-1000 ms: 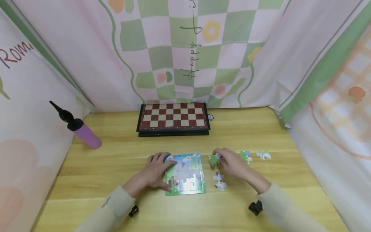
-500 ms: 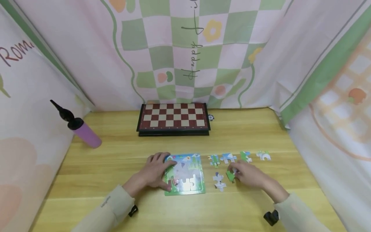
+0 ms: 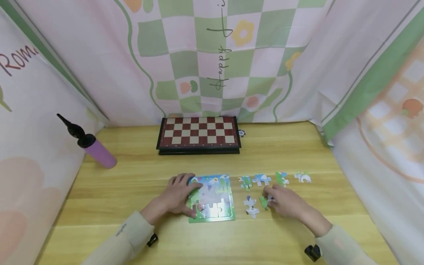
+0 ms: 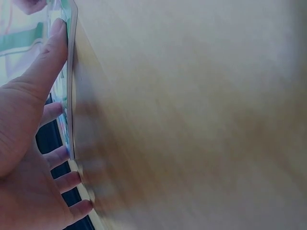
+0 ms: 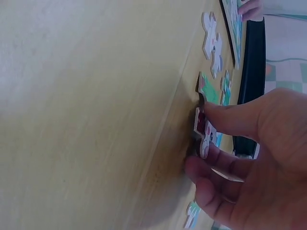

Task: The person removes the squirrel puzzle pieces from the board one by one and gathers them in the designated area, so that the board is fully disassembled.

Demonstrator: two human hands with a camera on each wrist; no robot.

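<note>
My left hand (image 3: 175, 195) rests on the left side of a square jigsaw puzzle board (image 3: 212, 220), thumb at its lower corner and the other fingers spread near the upper left. In the left wrist view, the thumb (image 4: 45, 60) lies along the board's edge. My right hand (image 3: 286, 201) pinches a green-and-white puzzle piece (image 3: 264, 202) to the right of the board. The right wrist view has this puzzle piece (image 5: 207, 90) close over the tabletop, partly hidden by the thumb. White dog-patterned pieces (image 3: 251, 210) lie between the board and the right hand.
Several loose puzzle pieces (image 3: 261, 179) form a row behind my right hand. A folded chessboard (image 3: 198, 132) stands at the back, with a small round tag (image 3: 241, 133) beside it. At the left lies a purple pump (image 3: 100, 154) with a black nozzle. Curtains enclose the wooden table (image 3: 212, 244).
From the row of pieces, my right hand has moved right and toward me onto the green-and-white puzzle piece, uncovering a blue piece. The left hand has stayed on the board.
</note>
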